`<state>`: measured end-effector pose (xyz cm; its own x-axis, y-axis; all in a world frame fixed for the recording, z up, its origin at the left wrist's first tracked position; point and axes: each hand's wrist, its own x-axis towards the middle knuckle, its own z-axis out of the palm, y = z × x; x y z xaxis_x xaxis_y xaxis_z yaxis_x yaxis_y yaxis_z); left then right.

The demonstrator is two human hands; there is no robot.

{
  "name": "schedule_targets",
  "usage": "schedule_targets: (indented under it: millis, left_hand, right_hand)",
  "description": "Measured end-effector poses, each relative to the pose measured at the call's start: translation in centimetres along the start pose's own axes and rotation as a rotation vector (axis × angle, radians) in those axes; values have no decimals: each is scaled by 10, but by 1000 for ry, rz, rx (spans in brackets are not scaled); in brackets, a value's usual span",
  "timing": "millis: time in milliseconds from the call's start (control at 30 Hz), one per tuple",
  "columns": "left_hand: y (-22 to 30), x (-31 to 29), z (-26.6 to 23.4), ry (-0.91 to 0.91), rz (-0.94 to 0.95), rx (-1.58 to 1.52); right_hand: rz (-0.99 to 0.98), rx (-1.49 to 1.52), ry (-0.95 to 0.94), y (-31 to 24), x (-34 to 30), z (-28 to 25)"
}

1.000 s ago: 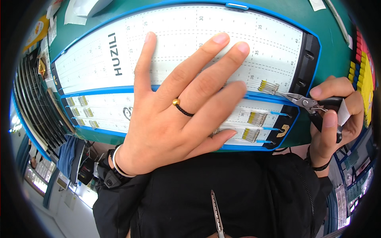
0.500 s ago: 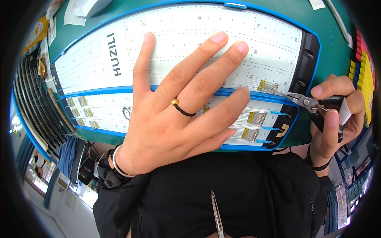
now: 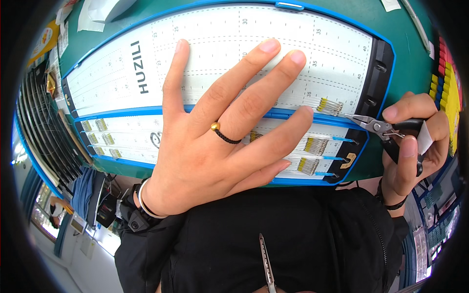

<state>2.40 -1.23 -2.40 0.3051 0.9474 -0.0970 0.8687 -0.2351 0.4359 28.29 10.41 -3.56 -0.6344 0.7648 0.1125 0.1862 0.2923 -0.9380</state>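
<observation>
A long blue-rimmed case (image 3: 337, 34), opened flat and lined with white measuring sheets, lies in front of me. My left hand (image 3: 210, 132) rests palm down across it, fingers spread, a gold-beaded cord ring on one finger. Its index fingertip is beside a small bundle of loop-ended lines with yellow marks (image 3: 330, 106). My right hand (image 3: 424, 108) is closed around small black-handled pliers (image 3: 376, 126), whose pointed tip is by the bundle's right end. A white scrap (image 3: 425, 139) shows at the handles. Two similar bundles (image 3: 315, 145) sit in the near half. My left hand hides the case's middle.
The case lies on a green mat (image 3: 413, 53). Dark curved sheets or folders (image 3: 49, 132) stand at the left. Red, blue and yellow pieces (image 3: 444, 88) lie at the far right. White paper (image 3: 97, 17) is at the back left. Another person (image 3: 56, 212) appears small in the left background.
My left index finger has reached slightly to the right, toward the bundle. The pliers and my right hand look unmoved. The person in the left background has shifted and shows more.
</observation>
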Motion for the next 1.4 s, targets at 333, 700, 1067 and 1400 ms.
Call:
schedule_targets:
  millis: [333, 700, 1067, 1400]
  left_hand:
    - [1, 1, 0, -4, -9, 20]
    - [1, 2, -4, -14, -5, 1]
    - [-3, 5, 0, 46, 52, -5]
    - [-1, 2, 0, 33, 32, -6]
  right_hand:
    - [-5, -6, -13, -1, 1, -1]
    - [-18, -35, -19, 1, 0, -2]
    - [-22, -48, 5, -1, -1, -5]
    - [-33, -3, -17, 2, 0, -5]
